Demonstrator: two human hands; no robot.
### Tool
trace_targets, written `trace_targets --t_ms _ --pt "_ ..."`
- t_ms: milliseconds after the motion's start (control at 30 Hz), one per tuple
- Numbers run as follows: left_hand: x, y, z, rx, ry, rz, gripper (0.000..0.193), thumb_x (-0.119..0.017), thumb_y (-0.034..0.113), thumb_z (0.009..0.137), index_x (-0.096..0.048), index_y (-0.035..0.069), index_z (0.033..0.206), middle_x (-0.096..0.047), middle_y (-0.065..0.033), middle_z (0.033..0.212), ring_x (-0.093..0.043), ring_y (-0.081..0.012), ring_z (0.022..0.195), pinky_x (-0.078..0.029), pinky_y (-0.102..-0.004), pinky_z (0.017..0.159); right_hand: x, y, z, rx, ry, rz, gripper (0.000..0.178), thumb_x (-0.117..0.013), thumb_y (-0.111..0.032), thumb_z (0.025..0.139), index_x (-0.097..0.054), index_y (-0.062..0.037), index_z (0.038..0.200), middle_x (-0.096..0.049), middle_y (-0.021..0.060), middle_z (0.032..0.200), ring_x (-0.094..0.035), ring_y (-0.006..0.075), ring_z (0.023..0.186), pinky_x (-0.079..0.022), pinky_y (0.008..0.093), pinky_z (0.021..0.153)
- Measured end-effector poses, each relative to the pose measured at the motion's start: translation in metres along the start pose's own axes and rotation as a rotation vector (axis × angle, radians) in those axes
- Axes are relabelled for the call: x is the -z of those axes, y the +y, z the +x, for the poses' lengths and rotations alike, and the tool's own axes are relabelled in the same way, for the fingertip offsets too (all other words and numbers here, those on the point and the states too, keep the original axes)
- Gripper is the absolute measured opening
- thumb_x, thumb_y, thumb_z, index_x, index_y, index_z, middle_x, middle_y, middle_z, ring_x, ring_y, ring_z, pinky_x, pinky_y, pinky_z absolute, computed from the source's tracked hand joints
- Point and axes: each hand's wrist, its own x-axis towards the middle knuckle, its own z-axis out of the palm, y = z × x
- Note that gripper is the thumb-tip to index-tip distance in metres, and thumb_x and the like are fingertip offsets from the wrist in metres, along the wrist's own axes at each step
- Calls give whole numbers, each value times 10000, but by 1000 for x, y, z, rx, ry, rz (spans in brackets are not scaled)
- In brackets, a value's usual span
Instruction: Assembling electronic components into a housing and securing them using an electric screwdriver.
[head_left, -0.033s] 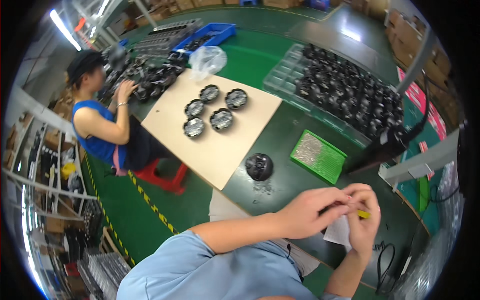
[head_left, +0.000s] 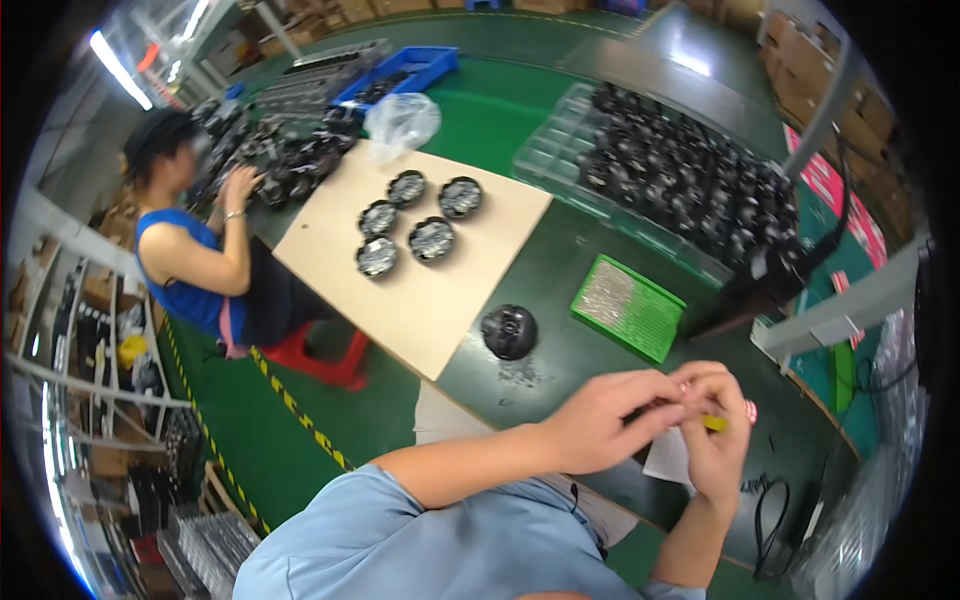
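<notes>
Both of my hands meet at the lower right, above the dark green table (head_left: 590, 385). My left hand (head_left: 615, 420) has its thumb and fingers pinched together at the right hand's fingertips. Whatever sits in that pinch is too small to make out. My right hand (head_left: 722, 440) curls round a small yellow object (head_left: 714, 423), of which only a part shows. A red-and-white bit (head_left: 751, 411) sticks out beside its fingers. Under the hands lies a white sheet (head_left: 668, 458). A round black housing (head_left: 510, 332) rests on the table, left of my hands.
A green tray (head_left: 660, 345) of small metal parts stands ahead. Behind it is a clear compartment tray (head_left: 545, 160) with many black parts. Several round black units (head_left: 432, 240) sit on a beige board (head_left: 440, 310). At the left, a co-worker (head_left: 185, 250) sits on a red stool (head_left: 335, 365).
The whole view has shifted slightly, so the table's things appear a little further left. My hands stay together, and the red-and-white bit shows more clearly beside the right hand.
</notes>
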Motion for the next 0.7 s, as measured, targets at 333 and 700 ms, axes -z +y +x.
trace_targets --t_ms 333,700 --pt "19 -10 -24 469 29 -525 211 -502 198 1091 -588 26 1003 -627 -41 769 -596 -98 663 -501 -243 621 -9 10 -4 -303 1 474 295 -466 -232 1102 -608 19 1039 -657 143 1120 -613 88 780 -478 189 696" --pt "39 -14 -24 666 146 -1049 335 -411 272 1105 -463 104 821 -435 -15 571 -362 -111 460 -313 -260 467 -4 15 3 -208 67 631 837 -82 -628 1063 -568 17 844 -614 195 802 -571 187 559 -488 270 534"
